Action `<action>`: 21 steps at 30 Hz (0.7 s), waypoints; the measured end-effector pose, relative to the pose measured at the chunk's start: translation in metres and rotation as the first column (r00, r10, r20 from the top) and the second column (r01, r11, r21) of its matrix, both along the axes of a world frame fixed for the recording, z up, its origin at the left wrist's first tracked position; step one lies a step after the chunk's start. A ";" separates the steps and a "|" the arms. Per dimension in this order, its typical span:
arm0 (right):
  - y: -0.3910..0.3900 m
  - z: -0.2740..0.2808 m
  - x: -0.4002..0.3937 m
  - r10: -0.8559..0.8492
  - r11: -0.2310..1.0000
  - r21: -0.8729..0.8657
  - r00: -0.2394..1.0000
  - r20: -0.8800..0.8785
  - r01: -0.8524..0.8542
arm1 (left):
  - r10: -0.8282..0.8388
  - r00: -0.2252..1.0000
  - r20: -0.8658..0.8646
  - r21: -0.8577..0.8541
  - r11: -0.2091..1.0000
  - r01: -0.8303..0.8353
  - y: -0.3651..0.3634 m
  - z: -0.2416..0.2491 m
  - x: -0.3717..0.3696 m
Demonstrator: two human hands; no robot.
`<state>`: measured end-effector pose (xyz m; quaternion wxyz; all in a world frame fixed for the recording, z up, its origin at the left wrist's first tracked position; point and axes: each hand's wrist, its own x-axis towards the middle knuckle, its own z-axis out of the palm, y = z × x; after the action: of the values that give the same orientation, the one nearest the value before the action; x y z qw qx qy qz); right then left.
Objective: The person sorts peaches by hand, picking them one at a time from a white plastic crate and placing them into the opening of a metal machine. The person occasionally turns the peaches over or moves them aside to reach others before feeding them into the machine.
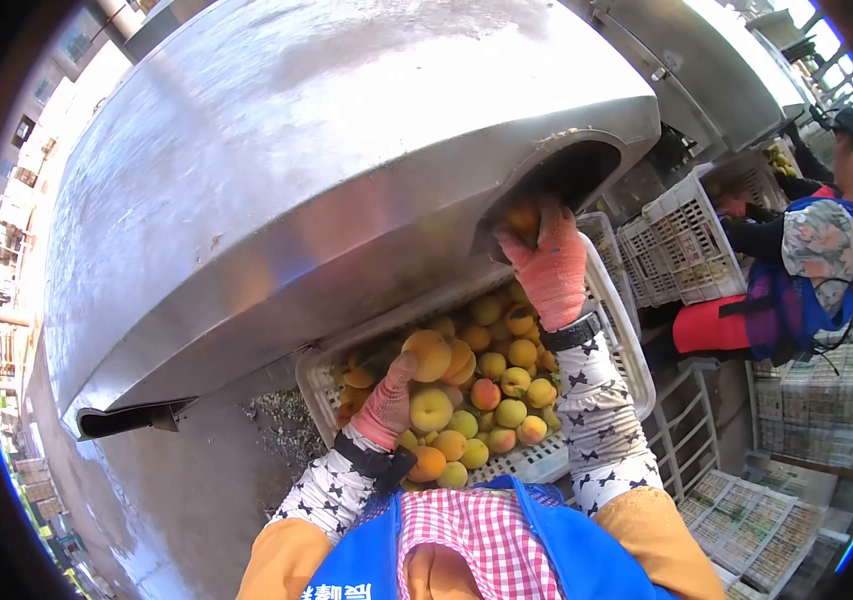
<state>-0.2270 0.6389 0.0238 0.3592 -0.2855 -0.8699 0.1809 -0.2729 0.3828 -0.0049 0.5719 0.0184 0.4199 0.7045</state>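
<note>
A white plastic crate full of yellow, orange and reddish round fruit stands below the metal machine. My left hand, in a pink glove, is at the crate's left part with its fingers closed around a large yellow-orange fruit; other fruit lies right beside it. My right hand, gloved in pink too, reaches up to the dark round opening in the machine's edge. An orange fruit shows at its fingertips, partly in shadow, and the fingers are bent against it.
The big metal machine spans the space ahead. At the right a co-worker in a dark cap leans over another white crate. A metal rack and stacked crates stand at the lower right.
</note>
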 end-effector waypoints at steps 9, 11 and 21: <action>-0.005 -0.022 -0.018 0.031 0.999 0.015 0.995 0.092 -0.033 | -0.050 0.998 -0.029 -0.006 0.999 0.049 0.001 -0.006 -0.003; 0.009 -0.029 -0.029 0.085 0.991 0.089 0.978 0.188 -0.103 | -0.015 0.999 0.049 0.036 0.999 0.013 0.005 -0.002 -0.005; -0.037 0.051 0.059 0.374 0.792 -0.491 0.924 -0.081 -0.363 | 0.066 0.981 0.183 0.214 0.971 -0.105 0.037 0.021 -0.013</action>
<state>-0.1678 0.6018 0.0746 0.2227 -0.1950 -0.8360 0.4620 -0.2854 0.4197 0.0159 0.5699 0.0026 0.2869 0.7700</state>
